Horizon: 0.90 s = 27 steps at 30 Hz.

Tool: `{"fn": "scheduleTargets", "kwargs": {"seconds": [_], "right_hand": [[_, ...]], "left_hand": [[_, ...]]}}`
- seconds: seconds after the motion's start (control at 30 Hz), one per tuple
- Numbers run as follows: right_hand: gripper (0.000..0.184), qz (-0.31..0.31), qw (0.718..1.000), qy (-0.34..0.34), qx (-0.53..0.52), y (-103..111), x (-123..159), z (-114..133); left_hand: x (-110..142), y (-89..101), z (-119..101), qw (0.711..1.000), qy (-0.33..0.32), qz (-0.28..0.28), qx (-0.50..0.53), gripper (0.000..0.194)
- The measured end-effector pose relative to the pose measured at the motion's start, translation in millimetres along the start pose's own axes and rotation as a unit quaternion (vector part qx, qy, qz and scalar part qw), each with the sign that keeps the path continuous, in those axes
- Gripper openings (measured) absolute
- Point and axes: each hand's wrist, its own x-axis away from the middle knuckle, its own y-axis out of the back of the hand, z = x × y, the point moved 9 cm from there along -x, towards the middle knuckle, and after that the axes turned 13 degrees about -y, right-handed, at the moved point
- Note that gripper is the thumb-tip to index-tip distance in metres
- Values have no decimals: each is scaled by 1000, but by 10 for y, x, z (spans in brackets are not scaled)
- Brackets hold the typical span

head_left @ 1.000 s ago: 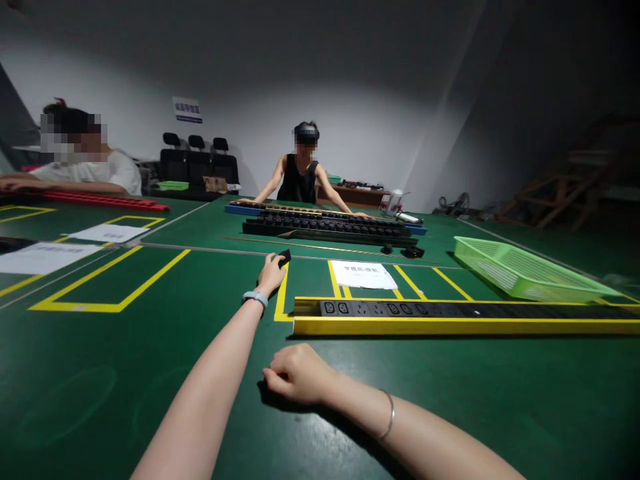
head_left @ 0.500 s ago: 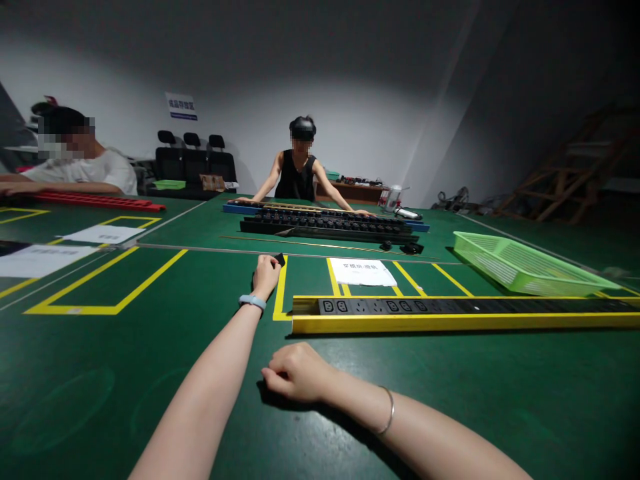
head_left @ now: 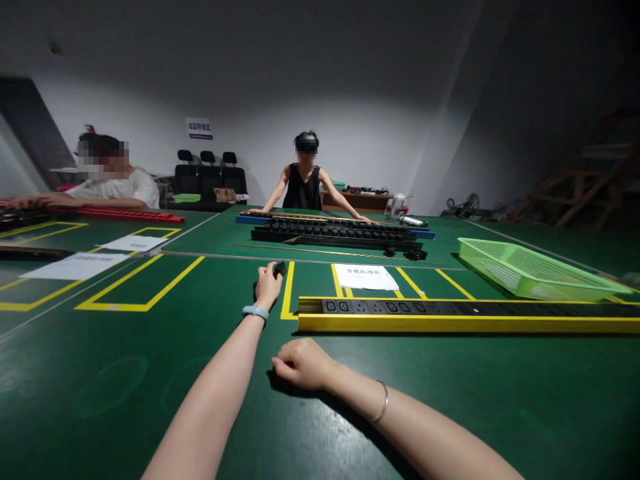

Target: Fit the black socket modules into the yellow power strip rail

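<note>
My left hand (head_left: 269, 287), with a pale blue band at the wrist, reaches out over the green table. Its fingers are closed on a small black piece (head_left: 281, 269), whose exact kind I cannot make out. Nearer to me, my right hand (head_left: 305, 364) rests on the table in a loose fist, and nothing shows in it. Just beyond and to the right of that hand lies a long yellow rail (head_left: 450, 325). A black strip of power sockets (head_left: 373, 307) sits inside the rail's channel, whose left end is unfilled.
A light green basket (head_left: 520, 267) stands at the right. Beyond the seam, black socket strips (head_left: 340, 235) and a thin rod (head_left: 320, 251) lie before a co-worker (head_left: 303, 187). Another person (head_left: 115, 190) sits at the left by a red rail (head_left: 135, 215). A paper label (head_left: 367, 277) lies behind the yellow rail.
My view has turned a little to the left and up, so things sit further right and mostly lower. My left hand has tilted the black piece slightly; the right hand stays closed.
</note>
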Motion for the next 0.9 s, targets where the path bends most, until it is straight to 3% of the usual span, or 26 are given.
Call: {"fn": "scheduleTargets", "kwargs": {"seconds": [0.1, 0.23, 0.47, 0.7, 0.9], "right_hand": [[30, 1, 1000, 0, 2, 15, 5, 14], [30, 0, 1000, 3, 5, 32, 10, 27], [30, -2, 1000, 11, -1, 19, 7, 15], [31, 5, 1000, 13, -21, -5, -1, 1], [30, 10, 1000, 9, -16, -14, -4, 3]], "left_hand": [[38, 3, -137, 998, -66, 21, -3, 49], [86, -19, -284, 992, -113, 55, -16, 42], [92, 61, -188, 999, -39, 24, -28, 55], [52, -43, -103, 998, -23, 54, 16, 55], [14, -12, 39, 980, 55, 15, 190, 53]]}}
